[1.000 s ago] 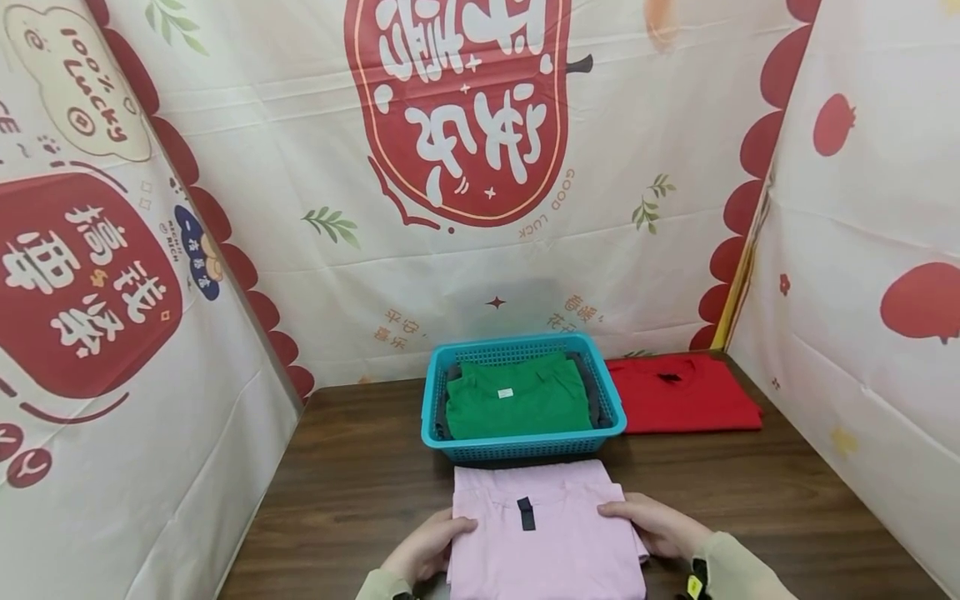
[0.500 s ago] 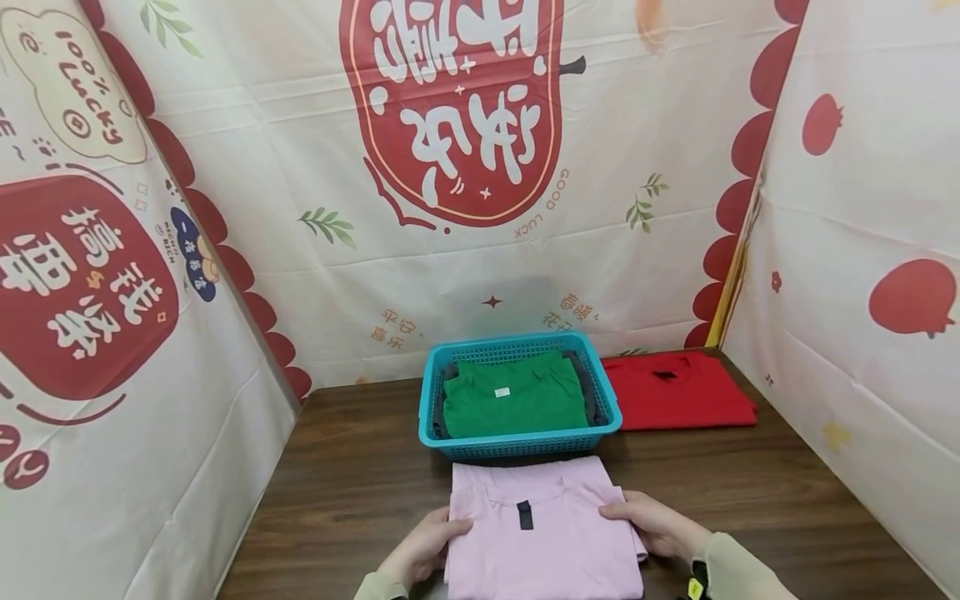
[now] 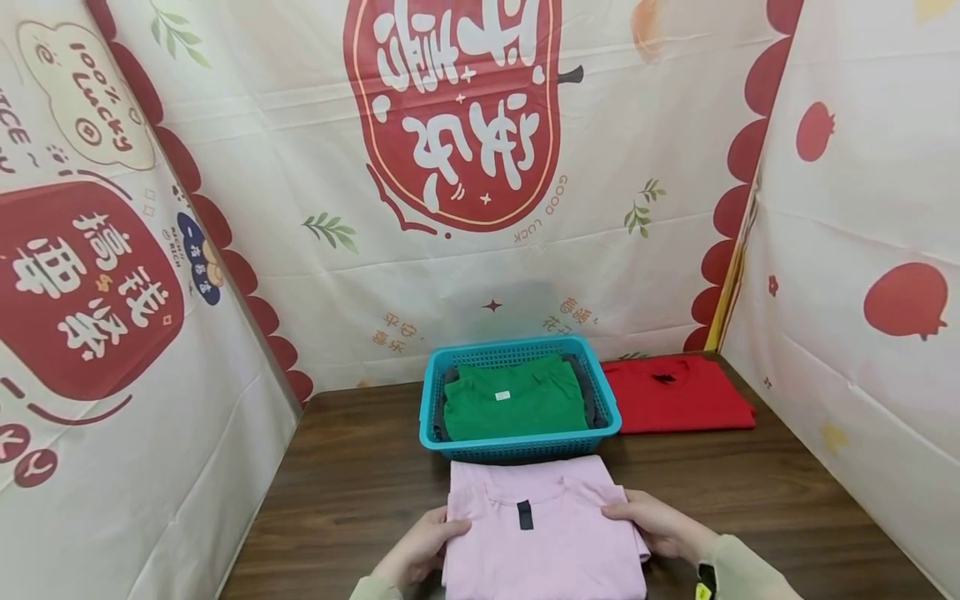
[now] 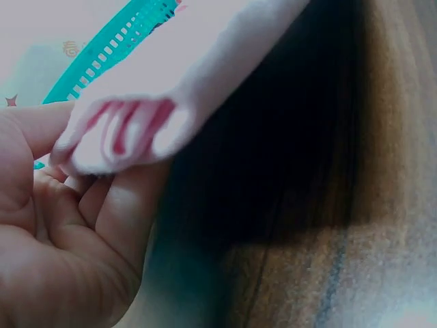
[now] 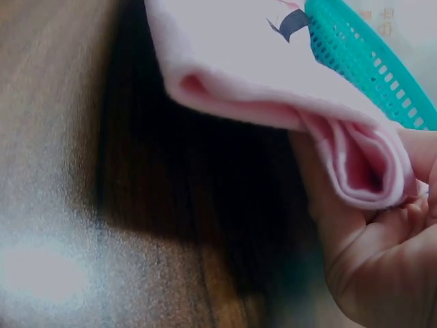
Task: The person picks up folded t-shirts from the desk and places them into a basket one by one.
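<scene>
A folded pink T-shirt (image 3: 547,550) with a black neck label is held between both hands at the near side of the table. My left hand (image 3: 423,546) grips its left edge, thumb on top and fingers beneath. On the opposite edge my right hand (image 3: 663,525) holds it the same way. Both wrist views show the layered folds of the pink T-shirt (image 4: 130,133) pinched by the hands, with a dark shadow on the wood below. Just beyond the shirt stands a turquoise basket (image 3: 517,450) holding a folded green shirt (image 3: 517,412) over dark grey cloth.
A folded red shirt (image 3: 678,400) lies right of the basket at the table's back. The brown wooden table (image 3: 345,467) is enclosed by printed fabric (image 3: 420,283) at the back and both sides.
The view has shifted slightly. Both hands keep their hold on the pink T-shirt, which looks almost still; the basket and red shirt stay in place.
</scene>
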Tool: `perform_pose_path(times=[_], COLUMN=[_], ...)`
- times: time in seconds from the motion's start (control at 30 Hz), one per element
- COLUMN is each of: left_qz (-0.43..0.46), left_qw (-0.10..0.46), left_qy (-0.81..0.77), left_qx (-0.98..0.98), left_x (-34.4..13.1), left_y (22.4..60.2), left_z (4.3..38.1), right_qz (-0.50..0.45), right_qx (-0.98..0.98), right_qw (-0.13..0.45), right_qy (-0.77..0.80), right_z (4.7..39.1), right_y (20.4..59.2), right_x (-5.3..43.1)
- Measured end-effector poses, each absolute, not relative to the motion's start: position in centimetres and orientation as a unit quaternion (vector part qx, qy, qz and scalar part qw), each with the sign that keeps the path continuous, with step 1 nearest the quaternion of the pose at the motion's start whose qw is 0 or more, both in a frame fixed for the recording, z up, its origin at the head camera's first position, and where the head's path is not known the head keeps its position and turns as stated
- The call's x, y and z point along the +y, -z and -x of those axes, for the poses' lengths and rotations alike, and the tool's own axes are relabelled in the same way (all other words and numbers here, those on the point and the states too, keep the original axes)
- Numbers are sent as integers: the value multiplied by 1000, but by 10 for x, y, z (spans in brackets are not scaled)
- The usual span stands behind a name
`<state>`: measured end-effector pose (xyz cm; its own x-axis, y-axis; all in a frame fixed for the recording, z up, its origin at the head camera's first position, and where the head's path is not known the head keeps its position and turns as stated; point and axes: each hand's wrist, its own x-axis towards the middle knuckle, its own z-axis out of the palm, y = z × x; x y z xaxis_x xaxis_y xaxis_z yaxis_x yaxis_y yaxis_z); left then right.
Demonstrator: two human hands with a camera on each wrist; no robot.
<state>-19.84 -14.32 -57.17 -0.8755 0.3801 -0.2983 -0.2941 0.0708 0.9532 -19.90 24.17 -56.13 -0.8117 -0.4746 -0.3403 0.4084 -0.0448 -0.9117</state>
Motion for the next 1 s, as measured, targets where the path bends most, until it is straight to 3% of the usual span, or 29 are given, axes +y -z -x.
perform_pose_path(times=[1.0], left_qz=[-80], left_qw=[244], left_qy=[-698], left_qx=[668], left_x=[-157], left_y=[519], left_z=[178], right_qz=[96], right_qx=[607], right_qw=[307], right_qy=[726], right_z=[182], right_y=[512], right_x=[236])
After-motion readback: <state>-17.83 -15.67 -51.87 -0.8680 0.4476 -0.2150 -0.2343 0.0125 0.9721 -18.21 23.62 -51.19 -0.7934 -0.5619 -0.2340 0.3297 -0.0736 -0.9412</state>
